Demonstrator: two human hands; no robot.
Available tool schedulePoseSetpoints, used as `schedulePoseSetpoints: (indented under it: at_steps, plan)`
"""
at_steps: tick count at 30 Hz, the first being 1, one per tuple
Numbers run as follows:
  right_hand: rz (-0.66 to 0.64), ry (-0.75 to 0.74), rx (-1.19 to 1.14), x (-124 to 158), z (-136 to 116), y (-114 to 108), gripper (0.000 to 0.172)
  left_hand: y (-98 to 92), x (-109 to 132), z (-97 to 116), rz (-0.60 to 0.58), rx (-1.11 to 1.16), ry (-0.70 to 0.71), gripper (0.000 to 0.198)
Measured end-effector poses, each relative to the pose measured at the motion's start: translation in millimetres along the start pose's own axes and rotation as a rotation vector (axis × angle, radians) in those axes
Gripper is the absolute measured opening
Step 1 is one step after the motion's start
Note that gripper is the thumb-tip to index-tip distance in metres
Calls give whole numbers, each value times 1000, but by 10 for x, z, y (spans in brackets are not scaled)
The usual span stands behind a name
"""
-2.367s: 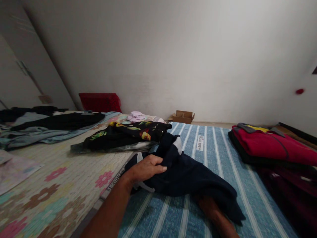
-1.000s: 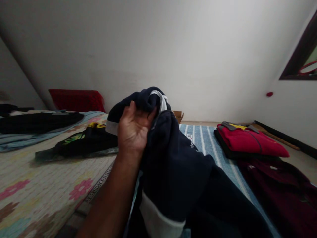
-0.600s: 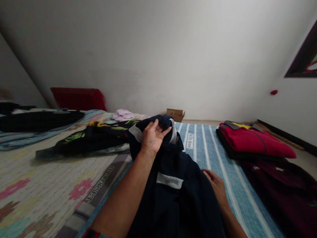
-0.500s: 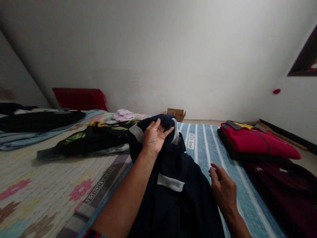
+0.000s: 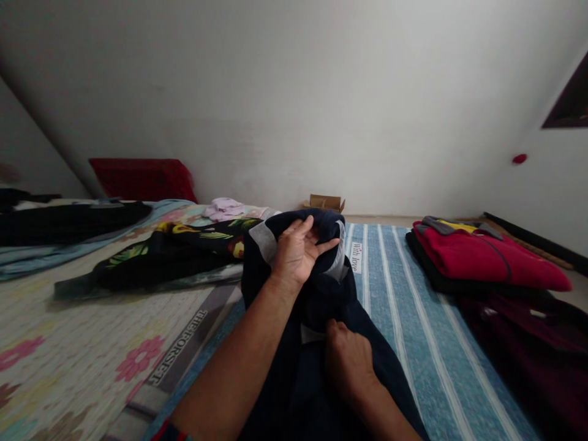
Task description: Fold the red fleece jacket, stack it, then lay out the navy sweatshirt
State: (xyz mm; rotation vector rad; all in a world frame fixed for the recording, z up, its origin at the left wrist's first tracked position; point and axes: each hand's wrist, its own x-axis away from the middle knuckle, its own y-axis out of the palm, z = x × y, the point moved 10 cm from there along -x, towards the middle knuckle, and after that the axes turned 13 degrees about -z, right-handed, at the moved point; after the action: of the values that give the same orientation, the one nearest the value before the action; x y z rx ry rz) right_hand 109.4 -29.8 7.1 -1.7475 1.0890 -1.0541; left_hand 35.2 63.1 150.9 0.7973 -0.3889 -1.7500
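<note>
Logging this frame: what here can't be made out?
Head view.
Grip of right hand: fingertips buried in navy garment folds.
Garment's shape: bunched in left hand, cut by bottom edge.
Dark maroon clothing: shadowed, cut by right edge.
Contents of cardboard box: too small, far.

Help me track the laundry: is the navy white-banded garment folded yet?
Not folded: the navy garment with white bands hangs bunched from the left hand, the right hand pinching lower down.

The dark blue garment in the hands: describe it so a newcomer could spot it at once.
On the blue striped mat, between the black flowered shirt and the folded red top, the dark blue garment is bunched up, gripped by the left hand above and the right hand below. Only it is held and has pale bands.
</note>
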Motion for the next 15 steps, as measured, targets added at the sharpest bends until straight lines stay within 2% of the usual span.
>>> schedulePoseSetpoints:
  at_steps: [3,5,7,9,12,15]
  plan:
    - [5,-159,-324,73,174,-174,19,-115,-46,39,43,-99,-42,9]
    - [-83,-313,-696,115,276,-305,9,-200,-106,74,68,-197,-93,8]
    - [-173,-402,-1004,122,421,-482,8,-283,-202,131,93,-304,-129,9]
    - [-79,-444,-1163,78,685,-815,10,-353,-345,205,114,-429,-143,10]
    - [177,-432,-1410,-98,1260,-1297,17,-416,-653,295,130,-642,-140,13]
    - [445,-467,-1643,-344,1846,-1642,21,-404,-1006,388,132,-806,-6,13]
